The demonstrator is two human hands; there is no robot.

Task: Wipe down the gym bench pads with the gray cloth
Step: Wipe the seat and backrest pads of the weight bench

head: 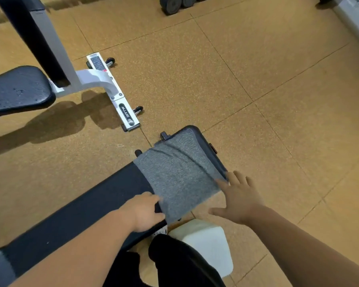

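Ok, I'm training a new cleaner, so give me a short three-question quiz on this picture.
1. True or false: the cloth lies spread over the end of the bench pad.
2. Which hand grips the cloth's near edge: A) left hand, B) right hand?
3. What colour is the block on the floor by the person's leg?

Key: 1 true. 2 A; the right is open, fingers spread at the cloth's corner. 3 white.

The gray cloth lies spread flat over the black bench pad's end.
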